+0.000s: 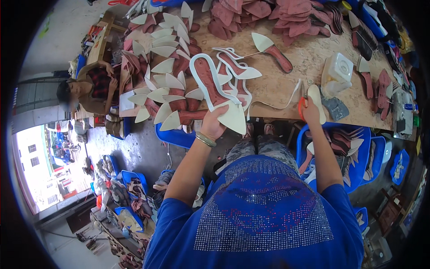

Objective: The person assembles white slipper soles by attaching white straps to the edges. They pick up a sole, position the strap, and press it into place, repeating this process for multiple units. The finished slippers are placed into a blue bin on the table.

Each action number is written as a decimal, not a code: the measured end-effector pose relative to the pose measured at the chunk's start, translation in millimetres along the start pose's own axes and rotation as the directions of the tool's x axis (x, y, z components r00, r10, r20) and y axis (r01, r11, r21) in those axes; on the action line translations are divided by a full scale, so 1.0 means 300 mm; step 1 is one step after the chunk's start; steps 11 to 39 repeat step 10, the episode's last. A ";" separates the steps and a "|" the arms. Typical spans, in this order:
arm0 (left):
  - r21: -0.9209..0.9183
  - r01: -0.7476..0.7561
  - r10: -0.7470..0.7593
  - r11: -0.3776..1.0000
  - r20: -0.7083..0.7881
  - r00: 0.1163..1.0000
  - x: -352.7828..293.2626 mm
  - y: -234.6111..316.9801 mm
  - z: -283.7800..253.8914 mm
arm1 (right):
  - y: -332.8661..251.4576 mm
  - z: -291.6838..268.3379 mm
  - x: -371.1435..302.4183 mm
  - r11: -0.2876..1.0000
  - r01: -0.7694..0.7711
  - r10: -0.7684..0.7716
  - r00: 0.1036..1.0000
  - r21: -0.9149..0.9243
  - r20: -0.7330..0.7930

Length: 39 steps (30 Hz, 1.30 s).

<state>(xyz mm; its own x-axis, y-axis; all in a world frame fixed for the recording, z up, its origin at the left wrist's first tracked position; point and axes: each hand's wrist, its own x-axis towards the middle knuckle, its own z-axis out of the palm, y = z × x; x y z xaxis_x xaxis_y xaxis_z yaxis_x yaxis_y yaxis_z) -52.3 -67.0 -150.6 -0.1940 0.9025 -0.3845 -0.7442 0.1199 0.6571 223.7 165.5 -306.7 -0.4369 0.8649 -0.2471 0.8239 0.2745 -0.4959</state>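
My left hand (pixel 213 124) is closed on the pointed cream end of a shoe insole (pixel 208 83), holding it up above the table's near edge. The insole is reddish brown, and a white strip runs around its rim. At the right, my right hand (pixel 312 114) is wrapped around scissors (pixel 302 106) with orange handles, blades pointing away from me. A cream sole-shaped piece (pixel 315 99) lies against that hand. Beyond the held insole rest more insoles (pixel 242 71) with white edging, and a loose white strip (pixel 286 102) curls from them toward the scissors.
Stacked insoles with cream tips (pixel 172 67) cover the left of the wooden table (pixel 268 107). Piles of reddish pieces (pixel 233 20) lie at the back. A translucent container (pixel 337 71) stands right of the scissors. Below are blue bins (pixel 358 172). Another person (pixel 96 87) sits at far left.
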 end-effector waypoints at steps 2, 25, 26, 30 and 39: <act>-0.004 0.001 -0.001 1.000 -0.013 1.000 -0.024 -0.007 0.019 | 0.008 -0.031 0.045 0.992 0.043 -0.042 0.999 -0.120 0.015; -0.094 -0.069 0.045 0.993 -0.237 0.970 0.119 -0.037 -0.094 | -0.584 0.035 0.088 0.888 0.358 -0.421 0.885 0.288 0.197; -0.094 -0.069 0.045 0.993 -0.237 0.970 0.119 -0.037 -0.094 | -0.584 0.035 0.088 0.888 0.358 -0.421 0.885 0.288 0.197; -0.094 -0.069 0.045 0.993 -0.237 0.970 0.119 -0.037 -0.094 | -0.584 0.035 0.088 0.888 0.358 -0.421 0.885 0.288 0.197; -0.094 -0.069 0.045 0.993 -0.237 0.970 0.119 -0.037 -0.094 | -0.584 0.035 0.088 0.888 0.358 -0.421 0.885 0.288 0.197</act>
